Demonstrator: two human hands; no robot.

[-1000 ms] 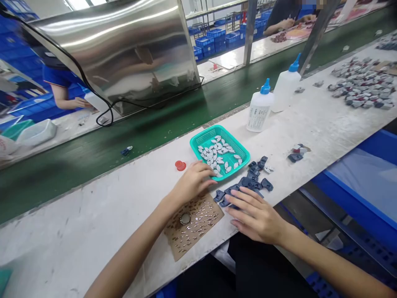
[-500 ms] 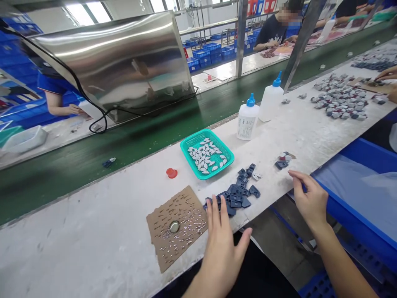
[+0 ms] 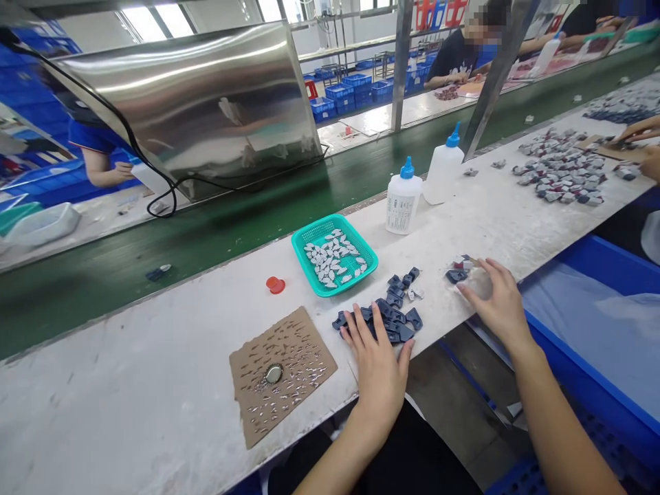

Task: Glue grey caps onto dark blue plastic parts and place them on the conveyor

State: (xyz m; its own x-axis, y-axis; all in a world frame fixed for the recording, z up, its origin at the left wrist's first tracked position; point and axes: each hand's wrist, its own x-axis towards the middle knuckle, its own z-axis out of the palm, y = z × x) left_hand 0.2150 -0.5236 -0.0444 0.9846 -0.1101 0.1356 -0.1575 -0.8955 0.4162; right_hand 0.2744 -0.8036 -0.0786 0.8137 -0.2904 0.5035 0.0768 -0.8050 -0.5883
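My left hand lies with spread fingers over the near side of a pile of dark blue plastic pieces, its fingertips on some of them. To the right, my right hand is open, thumb and fingers apart, beside a small group of dark, white and red pieces. A brown cardboard sheet dotted with shiny glue-like spots lies left of my left hand, with a bottle cap on it. Behind the pile stands a green basket of small white leaf-shaped pieces.
Two white squeeze bottles with blue tips stand behind the pile. A red cap lies left of the basket. A green conveyor belt runs along the far edge. A co-worker's hands are at the far right, near heaped pieces. A blue crate sits below right.
My left hand has moved onto the blue pieces. My right hand has moved forward and left to the small group, its fingers opening wider. The view has shifted slightly.
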